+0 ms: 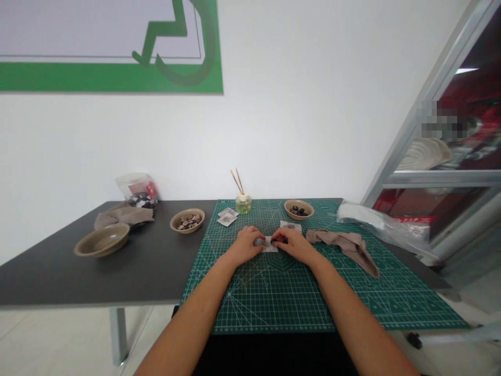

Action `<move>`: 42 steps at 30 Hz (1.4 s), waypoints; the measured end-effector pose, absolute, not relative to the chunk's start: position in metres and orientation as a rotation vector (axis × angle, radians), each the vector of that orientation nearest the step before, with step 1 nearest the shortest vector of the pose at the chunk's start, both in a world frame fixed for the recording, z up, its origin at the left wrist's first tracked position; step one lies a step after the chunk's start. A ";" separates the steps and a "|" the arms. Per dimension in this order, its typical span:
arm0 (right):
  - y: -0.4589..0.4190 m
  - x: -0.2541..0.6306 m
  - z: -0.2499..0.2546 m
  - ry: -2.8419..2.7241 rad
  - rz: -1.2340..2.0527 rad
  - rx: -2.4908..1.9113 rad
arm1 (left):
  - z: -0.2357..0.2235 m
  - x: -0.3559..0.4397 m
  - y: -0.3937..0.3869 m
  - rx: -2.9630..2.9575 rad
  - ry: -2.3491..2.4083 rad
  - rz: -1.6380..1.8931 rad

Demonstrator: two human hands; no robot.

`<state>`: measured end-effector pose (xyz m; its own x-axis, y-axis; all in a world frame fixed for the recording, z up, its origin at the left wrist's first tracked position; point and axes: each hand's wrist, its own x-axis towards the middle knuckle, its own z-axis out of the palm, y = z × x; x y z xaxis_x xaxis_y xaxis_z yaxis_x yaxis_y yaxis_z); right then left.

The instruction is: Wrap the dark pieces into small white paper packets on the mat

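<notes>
On the green cutting mat (289,308), a small whitish square packet or card (270,245) lies between my hands. My left hand (246,246) holds its left side with bent fingers. At its right side, the fingers of my right hand (294,245) are closed on the edge, with something dark under them that I cannot make out. Just behind my right hand lies a similar whitish square (290,226). Farther back is a tan bowl (287,207) with dark round pieces (299,211).
Several whitish squares (227,216) lie near a reed diffuser (243,203). A brown cloth (346,241) and plastic bag (383,224) are at right. Leftward stand a bowl of brownish pieces (190,222), another bowl (102,241), a cloth (123,214) and a clear container (136,188).
</notes>
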<state>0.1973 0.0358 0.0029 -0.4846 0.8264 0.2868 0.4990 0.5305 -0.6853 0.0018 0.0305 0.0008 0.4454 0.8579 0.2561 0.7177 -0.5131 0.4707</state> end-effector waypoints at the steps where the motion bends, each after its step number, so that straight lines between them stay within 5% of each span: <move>1: 0.035 0.196 0.003 -2.175 0.704 -1.055 | 0.001 0.002 0.031 2.410 1.351 0.684; 42: 0.037 0.197 0.005 -2.244 0.591 -1.028 | 0.000 0.001 0.030 2.418 1.336 0.693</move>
<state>0.1966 0.0366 0.0050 -0.5242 0.7850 0.3300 0.5208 0.6022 -0.6051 0.0009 0.0300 0.0005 0.4535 0.8499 0.2683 0.7091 -0.5264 0.4690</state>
